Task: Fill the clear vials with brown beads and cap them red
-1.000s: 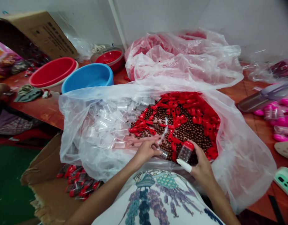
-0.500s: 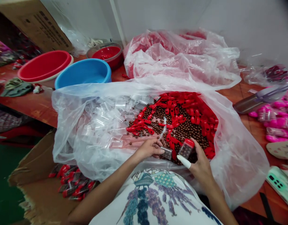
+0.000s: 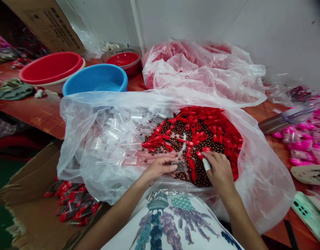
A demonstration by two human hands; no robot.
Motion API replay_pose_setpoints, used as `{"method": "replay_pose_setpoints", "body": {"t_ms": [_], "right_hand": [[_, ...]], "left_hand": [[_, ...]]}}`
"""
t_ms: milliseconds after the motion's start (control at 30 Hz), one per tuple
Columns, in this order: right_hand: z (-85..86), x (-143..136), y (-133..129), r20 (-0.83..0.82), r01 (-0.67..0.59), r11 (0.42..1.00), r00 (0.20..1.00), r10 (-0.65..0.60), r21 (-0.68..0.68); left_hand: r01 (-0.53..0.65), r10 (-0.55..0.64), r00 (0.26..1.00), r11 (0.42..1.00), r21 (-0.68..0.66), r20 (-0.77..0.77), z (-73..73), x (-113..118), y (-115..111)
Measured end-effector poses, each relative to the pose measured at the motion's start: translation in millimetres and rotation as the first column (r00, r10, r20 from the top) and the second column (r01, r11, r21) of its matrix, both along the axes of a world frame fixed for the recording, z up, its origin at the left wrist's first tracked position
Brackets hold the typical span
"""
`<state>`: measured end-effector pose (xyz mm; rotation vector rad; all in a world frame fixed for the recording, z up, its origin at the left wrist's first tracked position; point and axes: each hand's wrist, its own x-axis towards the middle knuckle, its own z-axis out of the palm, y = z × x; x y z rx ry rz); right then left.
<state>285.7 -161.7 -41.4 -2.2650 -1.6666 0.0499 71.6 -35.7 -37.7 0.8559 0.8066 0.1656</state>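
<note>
My left hand [image 3: 161, 169] pinches a small clear plastic container [image 3: 180, 166] low over the beads. Dark beads show in or through its wall; which, I cannot tell. My right hand [image 3: 219, 169] is closed, palm down over the brown beads [image 3: 201, 173], with a white cover [image 3: 207, 164] on one digit. A red cap [image 3: 199, 155] lies at its fingertips, apparently in their pinch, though the grip is partly hidden. Loose red caps [image 3: 227, 137] are heaped on the right of the open plastic bag [image 3: 264, 180]. Clear empty containers [image 3: 115, 133] are piled on the left.
Behind the bag stand a blue basin [image 3: 96, 78] and red basins. A second bag [image 3: 201, 73] of red pieces leans by the wall. Below left, a cardboard box [image 3: 27, 194] holds capped containers [image 3: 74, 201]. Pink containers [image 3: 308, 135] and a phone [image 3: 308, 215] lie at right.
The filled, red-capped container has gone from view in my right hand, which has turned palm down onto the caps and beads. My left hand has shifted slightly left with its container. The view has tilted slightly.
</note>
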Motion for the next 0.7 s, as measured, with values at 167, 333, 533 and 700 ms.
{"method": "replay_pose_setpoints", "body": {"t_ms": [167, 333, 533, 700], "right_hand": [[-8.3, -6.6, 7.1, 0.101, -0.015, 0.998, 0.995, 0.021, -0.063], [-16.0, -2.8, 10.2, 0.072, -0.067, 0.997, 0.995, 0.069, -0.032], [-16.6, -7.0, 6.8, -0.350, 0.031, 0.991, 0.937, 0.017, 0.133], [-11.8, -18.8, 4.3, -0.941, 0.222, 0.975, 0.331, -0.062, 0.014]], "left_hand": [[-0.052, 0.051, 0.999, 0.998, -0.028, -0.016, 6.0, -2.7, -2.4], [-0.044, 0.046, 0.998, 0.998, -0.055, 0.032, 7.8, 0.5, -5.1], [-0.049, 0.054, 0.997, 0.996, -0.073, 0.061, 9.0, 4.4, -8.1], [-0.035, 0.039, 0.998, 0.997, -0.072, 0.055, 9.3, 6.9, -10.7]]}}
